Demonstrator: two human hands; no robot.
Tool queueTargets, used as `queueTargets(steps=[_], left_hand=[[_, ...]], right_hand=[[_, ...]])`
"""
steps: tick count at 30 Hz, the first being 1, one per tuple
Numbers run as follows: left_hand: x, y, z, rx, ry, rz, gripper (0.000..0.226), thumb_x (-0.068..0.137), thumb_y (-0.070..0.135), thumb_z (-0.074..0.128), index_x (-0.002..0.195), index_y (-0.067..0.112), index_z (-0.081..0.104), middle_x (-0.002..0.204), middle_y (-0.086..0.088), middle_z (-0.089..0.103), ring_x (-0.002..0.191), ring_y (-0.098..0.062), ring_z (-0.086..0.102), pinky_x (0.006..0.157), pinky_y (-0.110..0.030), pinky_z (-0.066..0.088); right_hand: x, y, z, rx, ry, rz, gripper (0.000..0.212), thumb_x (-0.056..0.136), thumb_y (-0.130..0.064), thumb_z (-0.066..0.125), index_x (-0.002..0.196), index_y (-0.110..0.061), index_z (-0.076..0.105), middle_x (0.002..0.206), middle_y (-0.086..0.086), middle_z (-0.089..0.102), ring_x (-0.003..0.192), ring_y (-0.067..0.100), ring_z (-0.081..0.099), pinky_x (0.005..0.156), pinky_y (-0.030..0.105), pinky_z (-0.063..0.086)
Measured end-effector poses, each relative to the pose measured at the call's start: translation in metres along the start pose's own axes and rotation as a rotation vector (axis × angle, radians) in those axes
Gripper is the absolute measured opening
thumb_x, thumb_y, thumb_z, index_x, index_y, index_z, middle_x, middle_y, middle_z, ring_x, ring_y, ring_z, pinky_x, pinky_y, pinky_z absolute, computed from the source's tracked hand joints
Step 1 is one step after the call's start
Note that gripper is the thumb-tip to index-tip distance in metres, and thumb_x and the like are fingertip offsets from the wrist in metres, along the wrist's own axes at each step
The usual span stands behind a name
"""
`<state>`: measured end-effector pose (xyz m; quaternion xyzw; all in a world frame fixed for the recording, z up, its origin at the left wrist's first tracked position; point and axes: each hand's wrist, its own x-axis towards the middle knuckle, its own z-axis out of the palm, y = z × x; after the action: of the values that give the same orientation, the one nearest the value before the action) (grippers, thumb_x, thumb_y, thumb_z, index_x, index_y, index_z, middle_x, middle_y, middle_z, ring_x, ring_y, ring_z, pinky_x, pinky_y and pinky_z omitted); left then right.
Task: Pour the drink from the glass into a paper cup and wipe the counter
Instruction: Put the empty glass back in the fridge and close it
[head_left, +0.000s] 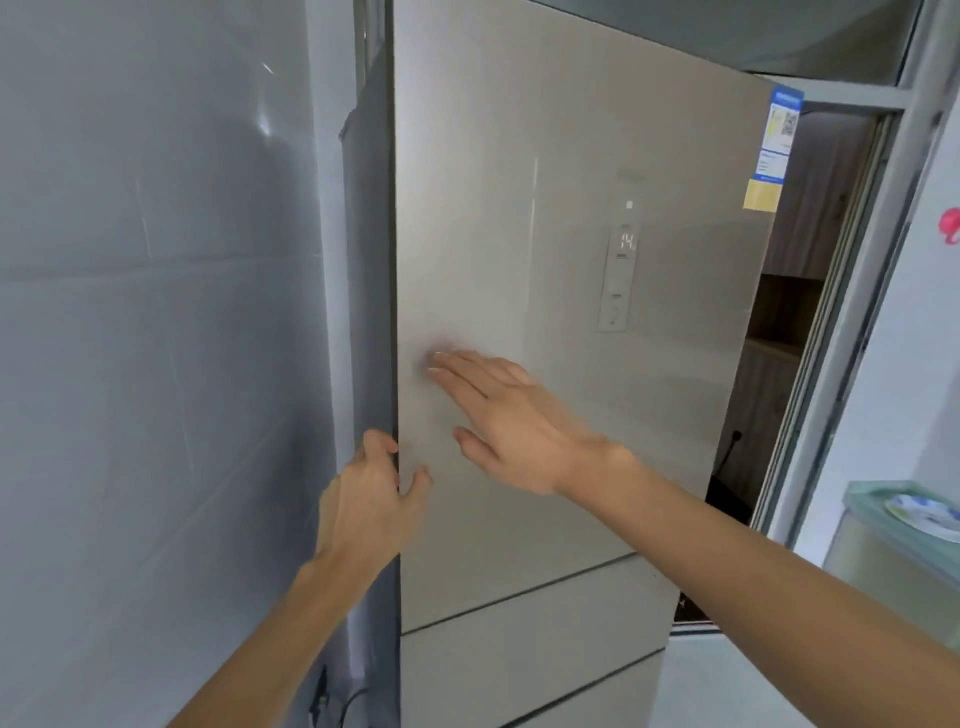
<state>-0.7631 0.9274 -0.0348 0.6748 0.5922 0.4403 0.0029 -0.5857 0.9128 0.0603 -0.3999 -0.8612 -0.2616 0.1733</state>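
A tall beige fridge fills the middle of the view, and its upper door (571, 291) has a small lit display panel (618, 278). My left hand (371, 499) curls its fingers around the left edge of that door, with the thumb on the front. My right hand (498, 415) lies flat against the door's front, fingers spread and pointing left. No glass, paper cup, cloth or counter is in view.
A grey tiled wall (156, 338) stands close on the left of the fridge. Below the door are two drawer fronts (530, 644). A sliding doorway (810, 312) opens behind on the right. At the far right a glass-topped surface (872, 514) carries a plate (924, 514).
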Motion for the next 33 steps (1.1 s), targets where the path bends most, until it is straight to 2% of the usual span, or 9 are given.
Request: queueTargets(steps=[4,7,9,12,14,22,28,33], left_hand=[[-0.023,0.039,0.004,0.026,-0.004,0.029,0.038,0.094,0.033,0.057,0.124,0.015,0.044,0.107,-0.006,0.061,0.079,-0.037,0.066,0.064,-0.039,0.049],[-0.041,0.07,0.022,-0.086,-0.158,0.15,0.035,0.093,0.029,0.059,0.122,0.014,0.049,0.105,-0.007,0.061,0.079,-0.035,0.065,0.072,-0.041,0.051],[-0.048,0.088,0.036,-0.111,-0.261,0.229,0.036,0.091,0.026,0.061,0.123,0.012,0.053,0.111,-0.01,0.061,0.089,-0.035,0.066,0.08,-0.042,0.051],[-0.054,0.114,0.054,-0.033,-0.363,0.295,0.042,0.092,0.03,0.059,0.131,0.016,0.053,0.123,-0.009,0.061,0.11,-0.032,0.063,0.09,-0.039,0.048],[-0.056,0.129,0.067,0.021,-0.429,0.332,0.042,0.093,0.034,0.056,0.133,0.019,0.051,0.127,-0.007,0.06,0.114,-0.031,0.062,0.09,-0.037,0.048],[-0.054,0.185,0.143,0.046,-0.665,0.566,0.039,0.095,0.034,0.053,0.129,0.015,0.05,0.127,-0.009,0.059,0.116,-0.032,0.06,0.089,-0.039,0.05],[-0.028,0.219,0.196,0.0,-0.806,0.763,0.042,0.093,0.033,0.053,0.128,0.011,0.05,0.117,-0.009,0.062,0.108,-0.031,0.061,0.087,-0.041,0.053],[-0.017,0.247,0.225,-0.098,-0.877,0.893,0.045,0.092,0.034,0.056,0.129,0.009,0.05,0.119,-0.01,0.061,0.11,-0.031,0.06,0.088,-0.043,0.053]], right_hand=[[-0.08,0.025,-0.018,0.045,-0.101,0.262,0.063,0.096,-0.03,0.05,0.151,-0.008,0.03,0.158,0.01,0.03,0.146,0.025,0.026,0.118,0.033,0.017],[-0.133,0.032,-0.033,0.072,-0.164,0.417,0.063,0.099,-0.034,0.046,0.154,-0.012,0.023,0.16,0.006,0.026,0.147,0.02,0.024,0.117,0.027,0.015],[-0.162,0.032,-0.043,0.065,-0.209,0.497,0.063,0.1,-0.036,0.045,0.154,-0.013,0.022,0.16,0.004,0.025,0.147,0.018,0.023,0.117,0.026,0.014],[-0.198,0.03,-0.058,0.062,-0.264,0.597,0.062,0.1,-0.035,0.045,0.154,-0.012,0.023,0.159,0.005,0.028,0.146,0.019,0.024,0.12,0.031,0.02],[-0.22,0.028,-0.068,0.043,-0.292,0.667,0.062,0.1,-0.034,0.046,0.153,-0.011,0.025,0.158,0.005,0.03,0.144,0.021,0.028,0.119,0.032,0.023],[-0.289,0.035,-0.09,-0.1,-0.411,0.957,0.06,0.1,-0.034,0.046,0.153,-0.016,0.023,0.158,0.002,0.029,0.141,0.023,0.034,0.114,0.032,0.025],[-0.293,0.052,-0.079,-0.148,-0.468,1.199,0.058,0.099,-0.035,0.048,0.148,-0.012,0.03,0.154,0.005,0.034,0.137,0.026,0.037,0.11,0.033,0.028],[-0.294,0.061,-0.066,-0.172,-0.468,1.389,0.058,0.095,-0.04,0.053,0.142,-0.01,0.036,0.148,0.008,0.041,0.129,0.029,0.046,0.102,0.036,0.038]])
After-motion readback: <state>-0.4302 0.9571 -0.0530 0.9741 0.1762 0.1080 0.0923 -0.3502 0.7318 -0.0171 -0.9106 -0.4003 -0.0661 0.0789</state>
